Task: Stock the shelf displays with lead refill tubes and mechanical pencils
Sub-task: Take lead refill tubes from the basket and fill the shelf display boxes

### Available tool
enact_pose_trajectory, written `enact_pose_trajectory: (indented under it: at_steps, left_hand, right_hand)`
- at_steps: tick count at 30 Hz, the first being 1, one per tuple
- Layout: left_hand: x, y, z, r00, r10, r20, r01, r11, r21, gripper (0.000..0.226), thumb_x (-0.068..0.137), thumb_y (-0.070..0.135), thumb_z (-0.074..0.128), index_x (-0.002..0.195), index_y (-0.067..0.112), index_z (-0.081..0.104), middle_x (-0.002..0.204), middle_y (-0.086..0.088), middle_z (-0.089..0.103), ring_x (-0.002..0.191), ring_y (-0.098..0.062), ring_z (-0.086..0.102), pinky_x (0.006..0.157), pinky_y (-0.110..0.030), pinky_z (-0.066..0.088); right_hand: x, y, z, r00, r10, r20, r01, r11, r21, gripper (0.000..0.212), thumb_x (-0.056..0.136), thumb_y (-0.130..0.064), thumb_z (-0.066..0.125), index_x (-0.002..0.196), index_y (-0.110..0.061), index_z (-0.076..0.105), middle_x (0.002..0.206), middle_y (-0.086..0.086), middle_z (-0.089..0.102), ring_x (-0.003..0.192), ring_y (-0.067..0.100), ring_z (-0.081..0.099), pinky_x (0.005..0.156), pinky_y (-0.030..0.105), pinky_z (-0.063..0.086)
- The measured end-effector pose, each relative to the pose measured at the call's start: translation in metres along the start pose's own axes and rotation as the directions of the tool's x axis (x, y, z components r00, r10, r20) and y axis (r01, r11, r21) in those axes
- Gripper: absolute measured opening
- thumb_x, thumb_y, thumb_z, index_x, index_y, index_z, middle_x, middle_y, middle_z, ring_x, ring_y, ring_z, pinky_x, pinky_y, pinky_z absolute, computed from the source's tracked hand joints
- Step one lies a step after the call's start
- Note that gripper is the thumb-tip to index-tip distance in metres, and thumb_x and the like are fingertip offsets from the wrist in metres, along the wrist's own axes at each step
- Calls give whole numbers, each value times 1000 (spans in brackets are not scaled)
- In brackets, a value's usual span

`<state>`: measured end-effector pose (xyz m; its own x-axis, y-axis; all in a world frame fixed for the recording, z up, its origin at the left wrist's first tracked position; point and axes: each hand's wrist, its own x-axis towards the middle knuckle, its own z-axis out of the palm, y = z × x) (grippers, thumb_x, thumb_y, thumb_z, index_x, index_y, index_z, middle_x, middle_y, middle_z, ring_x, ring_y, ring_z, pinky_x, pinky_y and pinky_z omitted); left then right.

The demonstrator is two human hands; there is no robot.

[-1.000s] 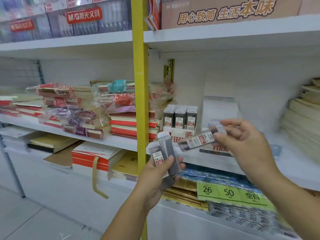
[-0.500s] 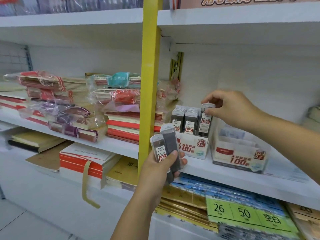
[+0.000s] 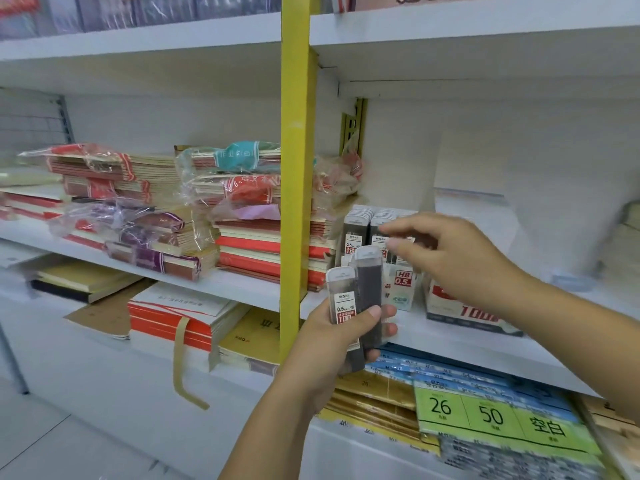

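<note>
Tubes [image 3: 367, 289] are clamped upright in the left hand [image 3: 329, 351]: the thumb [image 3: 371, 312] is pressed across their fronts and the fingers [image 3: 389, 314] are curled round from behind. At least two are held side by side; whether a third lies lower in the palm cannot be told. Each is a slim, flat-sided case of clear plastic with a pale cap. The one nearer the fingertips is shown dark with leads, while the one nearer the palm is faced with a white and red label printed 0.5.

The right hand [image 3: 460, 261] is held out above and beyond the left fingertips. Its fingers [image 3: 393, 231] are loosely extended and a little apart, with nothing seen between them, though they are blurred. Just past the right fingertips, boxed tubes [image 3: 356, 225] are packed upright in close rows in a box [image 3: 401, 284], a white card display marked HB 0.5. Under the right wrist a second box [image 3: 460, 320] of like card is set, its contents hidden by the hand. Both boxes are stood on a white shelf [image 3: 450, 344], smooth and flat.

Beside the left knuckles a yellow post [image 3: 294, 168] is seen, and beyond it notebooks [image 3: 242, 237] are stacked, some wrapped in crinkled clear film. Below the right forearm a green tag [image 3: 491, 417] printed 26 and 50 is laid.
</note>
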<state>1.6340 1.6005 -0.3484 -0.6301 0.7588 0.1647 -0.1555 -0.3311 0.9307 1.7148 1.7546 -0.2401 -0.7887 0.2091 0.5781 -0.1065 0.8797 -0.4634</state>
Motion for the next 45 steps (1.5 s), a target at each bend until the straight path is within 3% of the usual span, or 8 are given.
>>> enact_pose_trajectory:
  at_steps: [3, 9, 18, 24, 29, 33, 38, 45]
  left_hand:
    - [-3, 0, 5, 1000, -15, 18, 15, 1000, 20, 29, 92, 22, 69, 121, 21, 64, 111, -2, 76, 102, -21, 73, 68, -27, 57]
    - [-9, 0, 5, 999, -39, 12, 39, 999, 13, 29, 84, 23, 78, 112, 28, 70, 111, -4, 75, 100, -17, 72, 75, -30, 57]
    - [-7, 4, -1, 1000, 16, -25, -18, 996, -90, 48, 77, 23, 75, 123, 16, 64, 105, -12, 76, 96, -22, 74, 66, -28, 58]
    - [-4, 0, -1, 999, 26, -36, -28, 999, -38, 35, 92, 19, 69, 126, 19, 61, 108, -8, 76, 100, -24, 74, 68, -27, 58]
    - [-1, 1, -3, 997, 58, -55, -60, 998, -36, 49, 73, 33, 80, 118, 20, 65, 106, -4, 77, 89, -21, 76, 70, -34, 63]
    - [5, -1, -6, 987, 85, -136, -87, 996, -7, 22, 88, 20, 74, 109, 19, 67, 83, -5, 74, 54, -14, 59, 58, -31, 56]
    - [10, -4, -8, 994, 49, -99, -50, 999, -9, 13, 91, 31, 71, 103, 27, 68, 74, -2, 60, 53, -13, 50, 55, -31, 51]
    - [8, -3, -7, 999, 24, -25, -25, 1000, -10, 18, 91, 18, 60, 109, 21, 62, 74, -6, 63, 62, -18, 58, 63, -34, 53]
  right_hand:
    - [-12, -11, 11, 977, 85, 195, -138, 951, 276, 31, 91, -26, 64, 116, -43, 59, 89, -10, 67, 55, 14, 63, 49, 20, 46]
    - [-24, -10, 10, 970, 106, 220, -190, 893, 409, 19, 86, -23, 70, 103, -29, 67, 80, -6, 70, 64, 20, 70, 56, 20, 51]
    - [-25, 2, -12, 949, 231, 215, -292, 901, 321, 22, 96, -23, 56, 115, -34, 54, 97, -6, 75, 80, 17, 69, 76, 33, 57]
    - [-24, 1, -9, 961, 220, 164, -268, 888, 374, 22, 93, -18, 62, 113, -24, 58, 89, 0, 76, 76, 17, 72, 68, 27, 59]
    - [-13, -4, -28, 993, 117, -25, -107, 959, 262, 35, 92, -13, 61, 111, -42, 57, 89, -9, 75, 75, 11, 72, 66, 30, 59]
    - [13, -4, -48, 972, -5, -236, 12, 1000, 24, 31, 90, -15, 62, 93, -42, 48, 84, -11, 72, 76, 3, 68, 63, 20, 52]
    - [27, 7, -35, 991, -32, -133, 1, 973, -230, 22, 90, -15, 61, 98, -34, 51, 87, -15, 65, 78, 4, 62, 67, 28, 53]
    - [33, 32, -17, 995, 4, -95, -41, 922, -386, 11, 87, -25, 64, 97, -28, 61, 93, -9, 56, 93, 14, 52, 76, 31, 44]
